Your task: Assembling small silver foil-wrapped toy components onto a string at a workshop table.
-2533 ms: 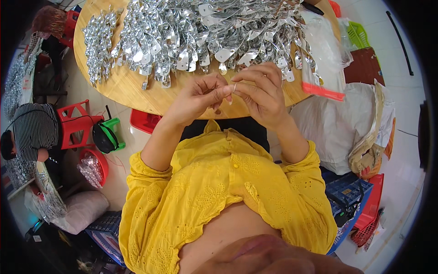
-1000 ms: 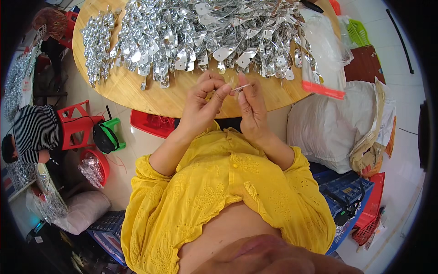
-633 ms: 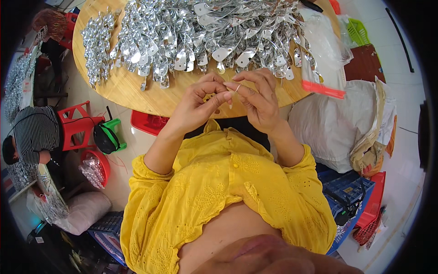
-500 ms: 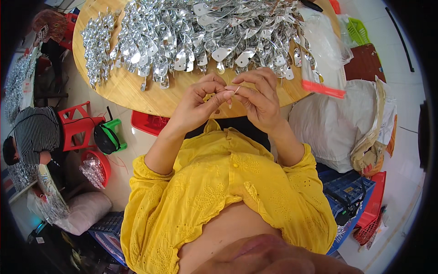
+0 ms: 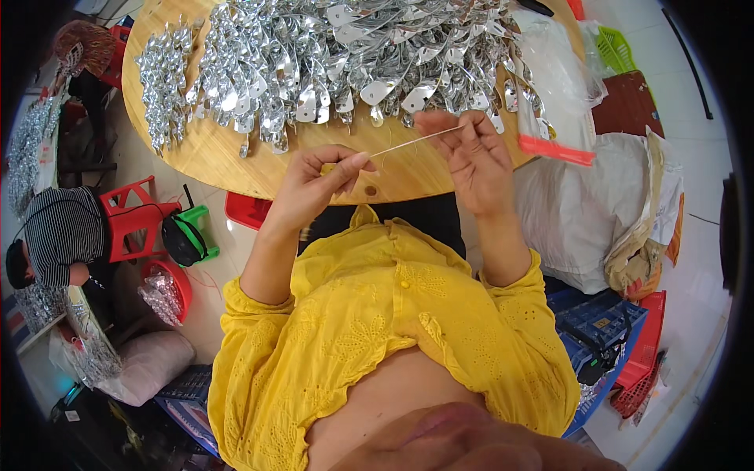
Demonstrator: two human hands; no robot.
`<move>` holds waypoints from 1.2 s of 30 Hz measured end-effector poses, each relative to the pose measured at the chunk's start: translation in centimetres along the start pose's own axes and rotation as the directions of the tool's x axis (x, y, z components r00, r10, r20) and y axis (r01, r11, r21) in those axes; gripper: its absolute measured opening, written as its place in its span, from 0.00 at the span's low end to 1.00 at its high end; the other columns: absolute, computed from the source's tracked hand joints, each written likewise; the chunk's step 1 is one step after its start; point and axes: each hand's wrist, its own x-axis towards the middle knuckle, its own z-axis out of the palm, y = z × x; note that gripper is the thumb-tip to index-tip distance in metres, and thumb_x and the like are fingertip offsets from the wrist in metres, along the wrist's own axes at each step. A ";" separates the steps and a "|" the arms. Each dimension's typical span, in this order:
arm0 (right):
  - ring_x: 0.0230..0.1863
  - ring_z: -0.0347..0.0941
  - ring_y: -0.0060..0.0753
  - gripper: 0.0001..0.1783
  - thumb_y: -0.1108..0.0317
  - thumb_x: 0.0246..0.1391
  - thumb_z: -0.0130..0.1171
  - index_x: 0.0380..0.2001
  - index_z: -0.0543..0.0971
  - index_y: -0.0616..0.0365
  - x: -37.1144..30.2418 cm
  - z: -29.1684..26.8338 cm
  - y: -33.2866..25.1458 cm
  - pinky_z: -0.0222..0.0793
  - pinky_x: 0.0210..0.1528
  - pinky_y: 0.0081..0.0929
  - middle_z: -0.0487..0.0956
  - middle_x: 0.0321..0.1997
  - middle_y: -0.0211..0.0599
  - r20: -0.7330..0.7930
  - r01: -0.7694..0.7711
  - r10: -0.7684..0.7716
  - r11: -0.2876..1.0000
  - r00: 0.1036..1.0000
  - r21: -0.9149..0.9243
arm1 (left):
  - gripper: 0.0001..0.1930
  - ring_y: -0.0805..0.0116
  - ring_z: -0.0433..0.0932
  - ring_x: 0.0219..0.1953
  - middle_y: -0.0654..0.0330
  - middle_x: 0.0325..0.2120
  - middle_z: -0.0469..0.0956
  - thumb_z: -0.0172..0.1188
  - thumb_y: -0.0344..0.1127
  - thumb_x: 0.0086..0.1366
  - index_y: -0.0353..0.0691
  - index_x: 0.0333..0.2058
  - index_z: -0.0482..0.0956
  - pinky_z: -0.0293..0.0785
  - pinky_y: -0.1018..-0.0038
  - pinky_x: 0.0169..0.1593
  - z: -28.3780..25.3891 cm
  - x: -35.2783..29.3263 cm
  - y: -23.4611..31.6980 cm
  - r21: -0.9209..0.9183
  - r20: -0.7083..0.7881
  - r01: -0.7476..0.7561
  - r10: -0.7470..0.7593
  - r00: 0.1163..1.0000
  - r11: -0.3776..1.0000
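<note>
A thin pale string [image 5: 416, 141] is stretched taut between my two hands, rising slightly toward the right. One end is pinched between the thumb and forefinger of my left hand [image 5: 318, 182]. My right hand [image 5: 481, 163] grips the other end between thumb and fingertips, its palm partly turned toward me. Both hands hover over the near edge of the round wooden table [image 5: 236, 169]. Just beyond them lies a thick heap of shiny silver twisted strips [image 5: 314, 78] with rounded, holed ends. A fine loose thread seems to hang below the string.
Clear plastic bags [image 5: 554, 78] with a red-edged strip lie on the table's right. A large white sack [image 5: 558, 208] stands right of me, above blue crates [image 5: 593, 330]. At left are a red stool [image 5: 133, 216], a red basin [image 5: 179, 290] and a person in stripes [image 5: 63, 231].
My hands were close together, fingers nearly touching around the string. They have moved apart, left hand leftward and right hand rightward, drawing the string out straight.
</note>
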 end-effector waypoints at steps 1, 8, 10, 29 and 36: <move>0.39 0.66 0.33 0.07 0.73 0.52 0.40 0.36 0.63 0.60 0.1 -0.4 0.0 0.58 0.48 0.26 0.70 0.38 0.40 0.000 0.000 0.000 1.000 1.000 -0.001 | 0.08 0.83 0.59 0.13 0.62 0.20 0.70 0.50 0.31 0.56 0.31 0.25 0.73 0.54 0.88 0.18 -0.1 -0.1 -0.2 -0.027 0.010 -0.034 0.034 0.999 0.999; 0.21 0.58 0.22 0.11 0.76 0.45 0.47 0.35 0.66 0.59 0.0 -1.1 1.1 0.57 0.25 0.18 0.64 0.21 0.29 0.370 0.307 -0.139 0.840 0.919 -0.447 | 0.11 0.83 0.54 0.10 0.50 0.24 0.71 0.42 0.32 0.59 0.35 0.21 0.67 0.53 0.87 0.16 -1.6 -2.1 -0.2 -0.540 0.291 -0.070 0.264 0.919 0.839; 0.18 0.55 0.20 0.12 0.78 0.42 0.50 0.34 0.69 0.59 -0.1 -0.6 1.0 0.53 0.20 0.19 0.63 0.19 0.28 0.530 0.561 -0.185 0.261 0.828 -0.786 | 0.09 0.84 0.52 0.09 0.51 0.21 0.69 0.43 0.32 0.58 0.36 0.22 0.67 0.51 0.88 0.16 -2.9 -3.3 0.1 -0.618 0.183 -0.114 0.283 0.942 0.778; 0.16 0.55 0.18 0.04 0.79 0.35 0.59 0.20 0.75 0.61 0.8 0.6 -0.4 0.49 0.19 0.15 0.67 0.15 0.27 0.419 0.473 -0.229 0.295 0.879 -0.830 | 0.04 0.83 0.56 0.10 0.63 0.18 0.66 0.47 0.31 0.55 0.38 0.26 0.69 0.50 0.86 0.18 -8.0 -7.9 0.6 -0.641 -0.127 -0.223 0.185 0.974 0.734; 0.22 0.61 0.23 0.08 0.82 0.35 0.57 0.23 0.72 0.63 3.8 3.1 -2.0 0.56 0.24 0.14 0.69 0.20 0.33 0.648 0.754 -0.538 -0.035 0.539 -0.656 | 0.10 0.77 0.71 0.23 0.62 0.25 0.74 0.53 0.27 0.53 0.34 0.36 0.73 0.65 0.83 0.28 -2.3 -7.0 -6.3 -0.117 0.372 0.188 -0.133 0.919 0.975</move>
